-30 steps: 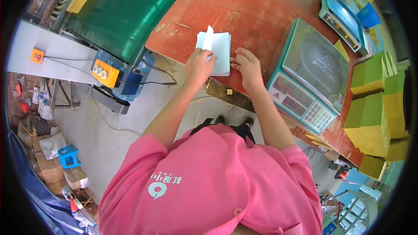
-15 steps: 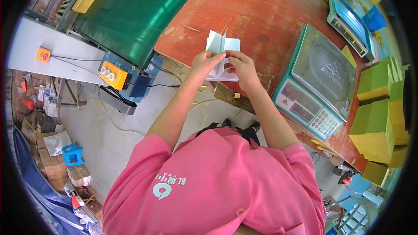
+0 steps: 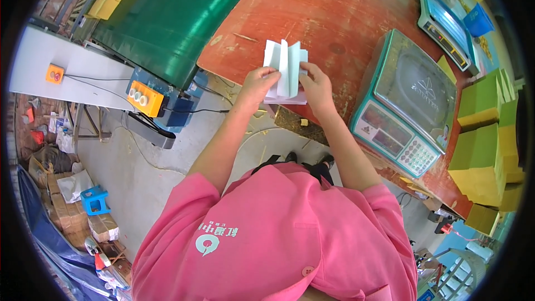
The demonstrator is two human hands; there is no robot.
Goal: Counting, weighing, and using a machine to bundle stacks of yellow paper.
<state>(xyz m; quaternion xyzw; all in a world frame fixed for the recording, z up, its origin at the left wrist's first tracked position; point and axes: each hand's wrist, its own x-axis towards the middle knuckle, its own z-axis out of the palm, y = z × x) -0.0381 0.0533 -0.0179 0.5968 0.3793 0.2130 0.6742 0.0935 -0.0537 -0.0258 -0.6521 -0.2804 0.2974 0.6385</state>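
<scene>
A small stack of white paper sheets [image 3: 285,67] is held upright and fanned over the near edge of the red-brown wooden table [image 3: 334,11]. My left hand [image 3: 257,85] pinches the stack's lower left side. My right hand [image 3: 316,86] grips its lower right side, thumb on the sheets. Both forearms reach up from my pink shirt. A few sheets stand apart at the top of the stack.
A teal weighing scale [image 3: 407,100] with a steel pan sits right of my hands; a second scale [image 3: 446,19] lies farther back. Yellow-green stacked blocks [image 3: 485,139] fill the right edge. A green conveyor belt [image 3: 167,17] and an orange button box [image 3: 144,97] are on the left.
The paper stack was lying flatter on the table under my hands; now it is lifted nearer the table edge, stood upright and fanned between both hands.
</scene>
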